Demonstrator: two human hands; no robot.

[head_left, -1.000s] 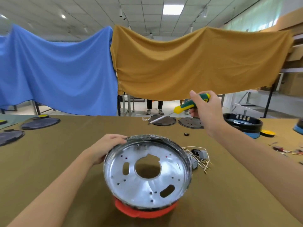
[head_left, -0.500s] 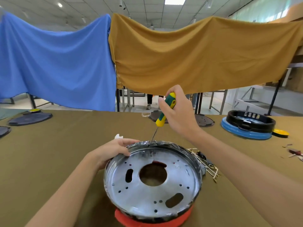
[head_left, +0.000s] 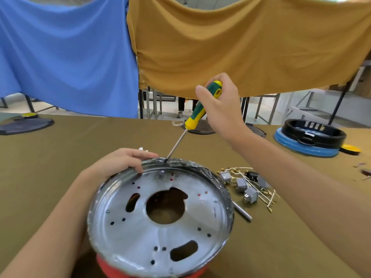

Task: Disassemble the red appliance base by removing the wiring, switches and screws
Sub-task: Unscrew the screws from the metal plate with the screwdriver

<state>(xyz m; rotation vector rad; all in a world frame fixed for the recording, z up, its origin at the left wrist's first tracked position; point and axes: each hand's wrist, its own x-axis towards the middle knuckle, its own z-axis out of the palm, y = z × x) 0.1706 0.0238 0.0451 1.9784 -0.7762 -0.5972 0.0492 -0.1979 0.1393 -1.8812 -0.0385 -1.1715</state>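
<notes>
The red appliance base (head_left: 112, 267) stands tilted toward me on the table, its silver metal plate (head_left: 140, 233) with a round centre hole facing up. My left hand (head_left: 118, 163) grips the plate's far left rim, fingers curled over the edge. My right hand (head_left: 220, 105) holds a green and yellow screwdriver (head_left: 197, 112) above the base. Its tip touches the far rim by a foil-covered patch. Removed grey switches and yellowish wires (head_left: 247, 187) lie in a heap on the table just right of the base.
A grey metal rod (head_left: 243, 212) lies by the base's right side. A black and blue appliance base (head_left: 309, 139) and a yellow disc (head_left: 351, 148) sit at far right. Dark round plates (head_left: 26, 125) lie at far left and behind my right hand. Blue and ochre cloths hang behind the table.
My right hand swung the screwdriver from level above the table down to the base's far rim. The view has come closer to the base. My left hand kept its hold on the rim.
</notes>
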